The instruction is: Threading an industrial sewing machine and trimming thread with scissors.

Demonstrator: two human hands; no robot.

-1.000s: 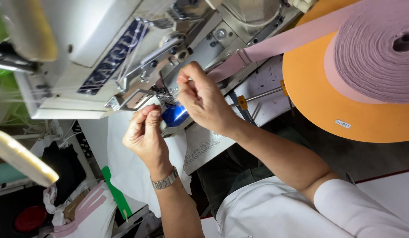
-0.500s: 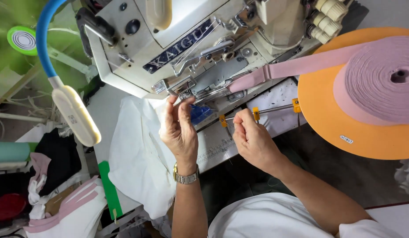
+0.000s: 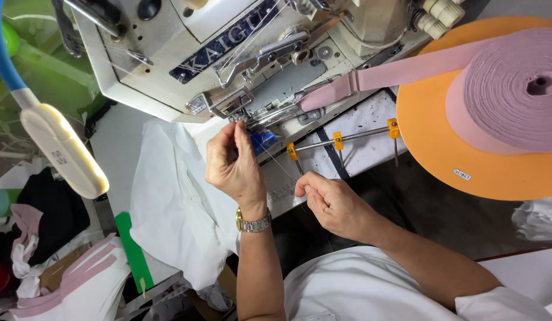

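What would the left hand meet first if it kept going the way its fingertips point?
Likely the metal presser foot of the sewing machine; the left hand sits just below it, though depth is unclear.

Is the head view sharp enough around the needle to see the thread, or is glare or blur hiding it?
Head view: evenly lit, sharp, no glare at the needle; the thread shows as a thin line between left hand and right hand; the lamp at left is bright but not washed out.
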